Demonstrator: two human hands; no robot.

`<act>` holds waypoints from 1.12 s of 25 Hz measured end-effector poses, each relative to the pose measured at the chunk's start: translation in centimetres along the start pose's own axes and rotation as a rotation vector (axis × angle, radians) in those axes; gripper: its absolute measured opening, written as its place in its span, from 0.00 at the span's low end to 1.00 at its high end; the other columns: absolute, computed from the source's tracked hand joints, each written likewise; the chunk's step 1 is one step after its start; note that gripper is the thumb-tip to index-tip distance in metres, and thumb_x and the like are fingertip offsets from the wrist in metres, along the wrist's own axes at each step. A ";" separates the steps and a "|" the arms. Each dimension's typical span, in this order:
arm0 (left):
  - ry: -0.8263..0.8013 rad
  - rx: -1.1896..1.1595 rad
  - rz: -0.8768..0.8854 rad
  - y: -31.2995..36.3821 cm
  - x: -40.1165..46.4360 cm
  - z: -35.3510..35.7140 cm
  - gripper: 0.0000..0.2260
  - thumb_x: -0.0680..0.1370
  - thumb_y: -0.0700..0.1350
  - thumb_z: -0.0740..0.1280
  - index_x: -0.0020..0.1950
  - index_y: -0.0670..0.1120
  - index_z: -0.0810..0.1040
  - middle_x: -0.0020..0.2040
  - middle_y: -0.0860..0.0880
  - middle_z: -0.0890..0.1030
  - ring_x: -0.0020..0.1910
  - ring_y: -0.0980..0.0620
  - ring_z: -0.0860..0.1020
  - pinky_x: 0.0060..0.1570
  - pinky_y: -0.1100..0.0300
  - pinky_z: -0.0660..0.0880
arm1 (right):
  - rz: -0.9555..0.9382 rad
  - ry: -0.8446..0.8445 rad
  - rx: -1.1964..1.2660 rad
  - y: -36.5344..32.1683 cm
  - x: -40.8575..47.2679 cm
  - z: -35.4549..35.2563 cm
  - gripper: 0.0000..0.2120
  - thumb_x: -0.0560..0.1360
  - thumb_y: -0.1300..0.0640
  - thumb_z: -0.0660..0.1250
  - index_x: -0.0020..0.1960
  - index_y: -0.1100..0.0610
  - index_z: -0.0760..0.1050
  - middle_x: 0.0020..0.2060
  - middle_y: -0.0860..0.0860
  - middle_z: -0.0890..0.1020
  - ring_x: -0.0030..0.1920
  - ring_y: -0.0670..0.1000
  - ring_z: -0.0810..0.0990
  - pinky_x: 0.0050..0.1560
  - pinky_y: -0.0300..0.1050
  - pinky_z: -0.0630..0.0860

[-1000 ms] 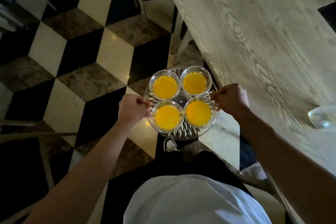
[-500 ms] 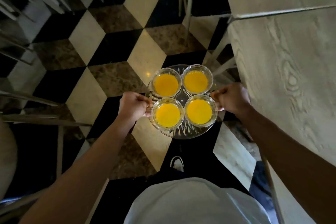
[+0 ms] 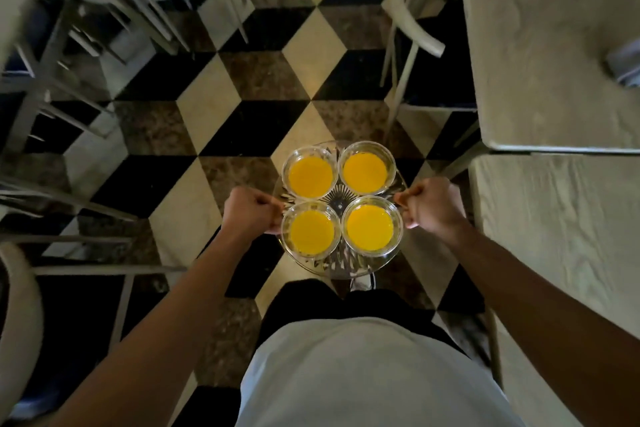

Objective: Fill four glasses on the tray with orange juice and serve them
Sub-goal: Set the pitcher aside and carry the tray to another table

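Gripping the tray (image 3: 341, 267) of four juice glasses (image 3: 310, 177) in left hand (image 3: 251, 210) and right hand (image 3: 433, 206), we now stand farther past the table (image 3: 554, 218).

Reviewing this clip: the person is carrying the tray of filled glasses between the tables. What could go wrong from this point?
1. The four clear glasses of orange juice sit packed together on the round cut-glass tray; a tilt could slop juice or slide them.
2. The left hand and right hand grip only the tray's edges, so either slipping might tip it.
3. The pale wooden table and white chair flank the path; an elbow could clip them.
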State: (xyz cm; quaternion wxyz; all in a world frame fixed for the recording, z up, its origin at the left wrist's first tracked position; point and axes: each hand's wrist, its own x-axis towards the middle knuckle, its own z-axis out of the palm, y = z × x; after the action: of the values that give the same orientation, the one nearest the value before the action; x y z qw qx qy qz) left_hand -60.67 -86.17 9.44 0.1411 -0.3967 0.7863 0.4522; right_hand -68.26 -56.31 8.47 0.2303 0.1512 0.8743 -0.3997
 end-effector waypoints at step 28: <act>-0.077 0.065 0.059 32.8 44.6 -10.1 0.10 0.80 0.30 0.69 0.42 0.38 0.86 0.38 0.39 0.86 0.36 0.42 0.87 0.30 0.59 0.83 | 0.089 0.065 0.007 -34.6 40.6 2.8 0.05 0.76 0.62 0.74 0.42 0.58 0.85 0.31 0.49 0.87 0.30 0.48 0.87 0.35 0.45 0.86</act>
State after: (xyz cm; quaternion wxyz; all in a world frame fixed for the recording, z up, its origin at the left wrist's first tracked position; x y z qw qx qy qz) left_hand -112.73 -107.53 8.76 0.1705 -0.3510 0.8059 0.4453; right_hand -117.49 -77.16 7.41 0.2189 0.2038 0.8722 -0.3871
